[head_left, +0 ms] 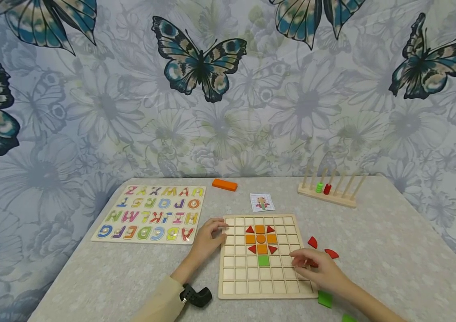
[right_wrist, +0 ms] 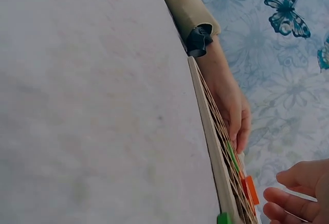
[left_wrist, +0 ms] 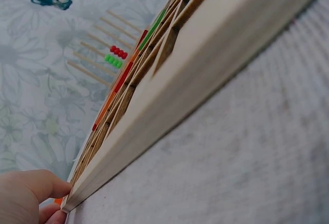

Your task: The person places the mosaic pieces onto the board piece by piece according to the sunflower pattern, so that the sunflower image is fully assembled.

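My left hand (head_left: 208, 237) grips the left edge of a wooden grid board (head_left: 240, 287), its thumb on top in the left wrist view. On the board, several orange squares (head_left: 260, 229) surround an orange circle (head_left: 261, 239), with red triangles (head_left: 250, 230) at the corners. A green square (head_left: 263, 260) lies below them. Over the board's right edge hovers my right hand (head_left: 319, 269), fingers loosely bent and thumb apart; the right wrist view shows nothing between them. Beside it lie red rounded wedges (head_left: 331, 254), one partly hidden behind the fingers, and green squares (head_left: 325, 298).
A small pattern card (head_left: 268, 197) lies behind the board. Farther left are an alphabet puzzle board (head_left: 147, 242) and an orange block (head_left: 225, 184). At the back right stands a peg rack (head_left: 342, 201) with green and red beads. A patterned cloth wall borders the table.
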Demonstrator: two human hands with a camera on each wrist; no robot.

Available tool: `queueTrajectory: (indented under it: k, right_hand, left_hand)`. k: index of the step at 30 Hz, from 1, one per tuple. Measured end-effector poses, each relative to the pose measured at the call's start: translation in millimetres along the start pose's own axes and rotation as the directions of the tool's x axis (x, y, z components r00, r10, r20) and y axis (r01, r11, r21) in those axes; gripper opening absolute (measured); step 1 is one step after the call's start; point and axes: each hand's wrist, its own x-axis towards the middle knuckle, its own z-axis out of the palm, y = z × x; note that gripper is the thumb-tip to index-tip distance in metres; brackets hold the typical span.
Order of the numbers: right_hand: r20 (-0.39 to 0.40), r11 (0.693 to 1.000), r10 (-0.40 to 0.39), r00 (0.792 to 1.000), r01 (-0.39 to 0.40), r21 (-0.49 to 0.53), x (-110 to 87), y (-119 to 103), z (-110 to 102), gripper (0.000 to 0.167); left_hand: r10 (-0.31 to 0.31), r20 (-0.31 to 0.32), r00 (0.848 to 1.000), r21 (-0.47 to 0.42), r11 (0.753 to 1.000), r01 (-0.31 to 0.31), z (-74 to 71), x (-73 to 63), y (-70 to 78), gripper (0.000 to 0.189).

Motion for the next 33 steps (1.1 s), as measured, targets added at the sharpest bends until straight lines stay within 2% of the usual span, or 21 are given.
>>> queueTrajectory:
  k: [3,8,15,17,21,25,28,33]
  right_hand:
    - [0.001,0.999,0.021,1.0,-0.021,0.03,-16.0,0.2,-7.1,0.028]
    - [0.018,0.99,0.128,0.992,-0.129,0.057,-37.4,1.9,-13.7,0.034]
    - [0.026,0.999,-0.043,0.999,0.044,-0.025,-59.7,14.0,-14.8,0.046]
    - [0.038,0.998,-0.033,0.999,0.035,-0.053,-62.3,13.9,-15.9,0.049]
    - [0.076,0.993,0.084,0.994,-0.078,-0.085,-63.9,9.4,-18.0,0.051]
    - [0.063,0.996,0.034,0.997,-0.028,-0.084,-65.4,11.7,-16.8,0.05]
    - [0.03,0.992,-0.056,0.998,0.059,-0.109,-66.1,15.6,-16.9,0.05]
    - [-0.002,0.99,-0.044,0.999,0.043,-0.133,-59.2,9.1,-20.4,0.044]
  left_hand:
    - [-0.005,0.004,1.0,-0.006,1.0,0.005,-0.7,-1.0,-0.3,0.021]
    - [-0.026,0.002,1.0,-0.014,1.0,0.026,-1.3,-2.6,-1.1,0.021]
    - [-0.006,0.0,1.0,0.004,1.0,0.006,-0.5,-2.5,-1.3,0.021]
    - [-0.013,0.0,1.0,-0.002,1.0,0.013,-0.1,-2.0,-1.1,0.021]
    - [-0.012,0.004,1.0,-0.005,1.0,0.012,0.2,-1.3,0.5,0.021]
    - [-0.002,0.005,1.0,-0.006,1.0,0.002,-0.1,-1.0,1.9,0.021]
    - [0.002,0.007,1.0,-0.011,1.0,-0.001,-0.2,-0.7,1.8,0.021]
    - [-0.002,0.007,1.0,-0.009,1.0,0.002,-0.6,-0.4,1.2,0.021]
